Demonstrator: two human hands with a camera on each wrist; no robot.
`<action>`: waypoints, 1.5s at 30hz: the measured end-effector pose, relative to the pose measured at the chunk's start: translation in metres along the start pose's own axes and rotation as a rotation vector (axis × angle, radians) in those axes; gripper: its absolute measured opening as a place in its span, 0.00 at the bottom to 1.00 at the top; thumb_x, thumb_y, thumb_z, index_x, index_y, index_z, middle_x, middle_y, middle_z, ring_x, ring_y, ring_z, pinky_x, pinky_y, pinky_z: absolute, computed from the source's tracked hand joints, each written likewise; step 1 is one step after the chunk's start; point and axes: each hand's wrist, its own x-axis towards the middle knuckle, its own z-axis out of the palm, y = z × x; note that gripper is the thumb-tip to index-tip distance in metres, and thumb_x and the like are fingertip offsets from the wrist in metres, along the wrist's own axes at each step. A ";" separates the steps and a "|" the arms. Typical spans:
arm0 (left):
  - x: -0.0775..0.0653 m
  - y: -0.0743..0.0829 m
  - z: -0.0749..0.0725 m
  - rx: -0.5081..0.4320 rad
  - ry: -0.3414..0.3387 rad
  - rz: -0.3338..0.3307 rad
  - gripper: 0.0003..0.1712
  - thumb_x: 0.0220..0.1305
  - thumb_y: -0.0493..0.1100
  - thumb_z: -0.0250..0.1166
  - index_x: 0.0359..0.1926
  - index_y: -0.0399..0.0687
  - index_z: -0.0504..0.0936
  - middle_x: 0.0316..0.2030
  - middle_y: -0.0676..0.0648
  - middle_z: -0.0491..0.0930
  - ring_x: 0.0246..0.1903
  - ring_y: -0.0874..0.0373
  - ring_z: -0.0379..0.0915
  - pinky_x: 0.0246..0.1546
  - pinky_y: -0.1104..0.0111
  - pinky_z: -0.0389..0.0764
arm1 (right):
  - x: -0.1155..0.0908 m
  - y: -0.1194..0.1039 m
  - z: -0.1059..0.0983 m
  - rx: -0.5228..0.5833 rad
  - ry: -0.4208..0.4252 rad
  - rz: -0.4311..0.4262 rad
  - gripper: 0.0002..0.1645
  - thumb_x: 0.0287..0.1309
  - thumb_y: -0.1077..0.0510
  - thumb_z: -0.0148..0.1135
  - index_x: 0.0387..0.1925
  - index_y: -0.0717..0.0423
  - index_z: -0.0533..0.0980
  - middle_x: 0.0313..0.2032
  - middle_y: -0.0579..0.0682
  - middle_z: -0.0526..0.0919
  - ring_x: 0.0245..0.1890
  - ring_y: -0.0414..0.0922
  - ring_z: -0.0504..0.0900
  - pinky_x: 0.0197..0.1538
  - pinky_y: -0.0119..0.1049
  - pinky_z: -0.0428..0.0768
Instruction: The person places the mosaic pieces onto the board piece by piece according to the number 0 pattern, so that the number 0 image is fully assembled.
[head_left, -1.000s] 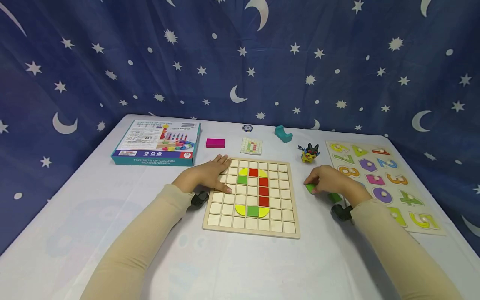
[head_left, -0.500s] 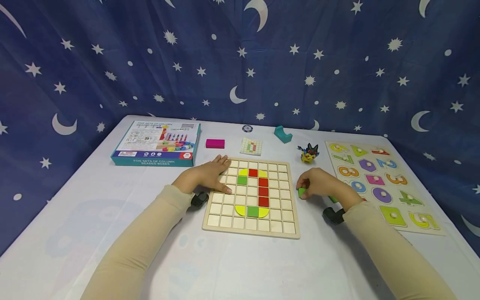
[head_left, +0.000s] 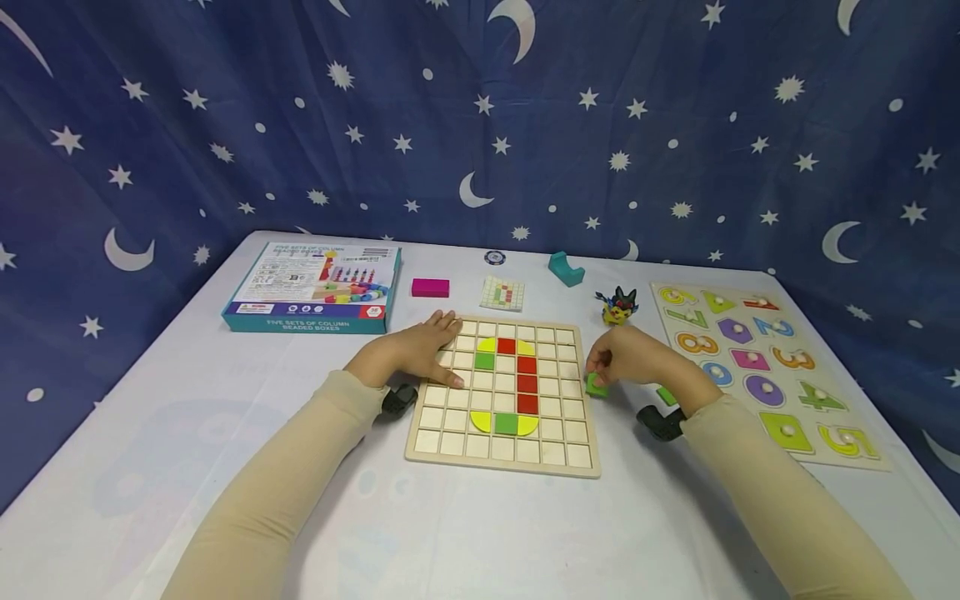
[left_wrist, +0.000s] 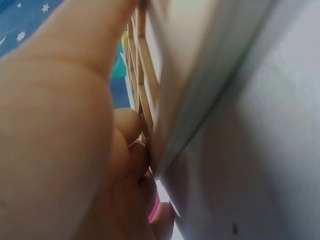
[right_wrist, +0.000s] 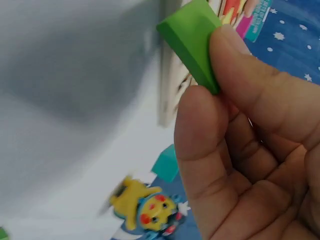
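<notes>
A wooden grid board lies mid-table, with red and green squares and yellow rounded pieces set in some of its cells. My left hand rests on the board's left side, fingers spread and thumb reaching over the cells. In the left wrist view, fingers lie along the board's edge. Just off the board's right edge, my right hand pinches a green square tile. The right wrist view shows that green tile between thumb and fingertip.
Another green piece lies beneath the right wrist. At right is a number puzzle board. Behind the grid stand a pattern card, a magenta block, a teal piece and a small figurine. A toy box lies back left.
My right hand has carried the green tile leftward, up to the grid board's right edge. The left hand has stayed in place on the board.
</notes>
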 end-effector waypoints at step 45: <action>-0.001 0.000 0.000 0.006 0.010 -0.011 0.62 0.50 0.66 0.64 0.71 0.39 0.41 0.72 0.39 0.34 0.71 0.43 0.25 0.69 0.52 0.40 | 0.091 -0.105 0.049 -0.033 -0.090 -0.115 0.02 0.48 0.66 0.67 0.27 0.57 0.82 0.23 0.47 0.81 0.22 0.38 0.72 0.29 0.28 0.72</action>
